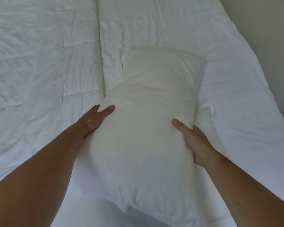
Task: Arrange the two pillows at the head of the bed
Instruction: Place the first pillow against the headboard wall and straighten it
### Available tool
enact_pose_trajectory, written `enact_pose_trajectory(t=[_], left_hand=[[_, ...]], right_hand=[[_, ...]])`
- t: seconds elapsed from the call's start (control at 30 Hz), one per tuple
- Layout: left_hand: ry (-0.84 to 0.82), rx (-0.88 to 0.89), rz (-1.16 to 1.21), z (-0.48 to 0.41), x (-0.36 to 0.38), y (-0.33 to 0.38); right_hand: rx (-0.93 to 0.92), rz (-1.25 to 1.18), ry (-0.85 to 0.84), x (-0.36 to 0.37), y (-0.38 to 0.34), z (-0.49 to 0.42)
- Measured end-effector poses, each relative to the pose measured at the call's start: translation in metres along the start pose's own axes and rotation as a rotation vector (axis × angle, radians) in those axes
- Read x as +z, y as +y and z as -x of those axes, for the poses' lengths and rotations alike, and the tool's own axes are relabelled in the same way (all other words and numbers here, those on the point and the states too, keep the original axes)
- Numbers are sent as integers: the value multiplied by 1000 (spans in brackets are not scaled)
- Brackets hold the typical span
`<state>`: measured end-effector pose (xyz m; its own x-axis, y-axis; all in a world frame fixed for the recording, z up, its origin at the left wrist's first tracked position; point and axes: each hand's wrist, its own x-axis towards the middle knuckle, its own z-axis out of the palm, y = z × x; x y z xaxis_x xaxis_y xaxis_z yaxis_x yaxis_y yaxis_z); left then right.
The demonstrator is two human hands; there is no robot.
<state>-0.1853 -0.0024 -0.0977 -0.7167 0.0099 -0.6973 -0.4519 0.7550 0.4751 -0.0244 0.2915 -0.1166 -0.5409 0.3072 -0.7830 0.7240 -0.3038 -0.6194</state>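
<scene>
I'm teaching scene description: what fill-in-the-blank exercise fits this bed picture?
1. Both hands grip one ____ pillow.
2. The left hand and right hand hold its opposite ____.
3. The number of pillows in view is ____.
4. The wall is to the bed's ____.
Answers: white; sides; one; right

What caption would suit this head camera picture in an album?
Both hands, left hand and right hand, grip a white pillow by its sides above a rumpled white bed.
</scene>
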Motion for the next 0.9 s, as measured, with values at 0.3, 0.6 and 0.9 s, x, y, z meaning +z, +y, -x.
enact_pose_trajectory(t=[0.3,0.6,0.9], left_hand=[[-87,52,194,-1,19,-5],[-38,225,324,56,21,10],[-48,298,584,144,78,16]], right_hand=[[-32,-30,65,11,7,0],[-274,-37,82,4,-13,61],[-487,102,160,-73,-44,137]])
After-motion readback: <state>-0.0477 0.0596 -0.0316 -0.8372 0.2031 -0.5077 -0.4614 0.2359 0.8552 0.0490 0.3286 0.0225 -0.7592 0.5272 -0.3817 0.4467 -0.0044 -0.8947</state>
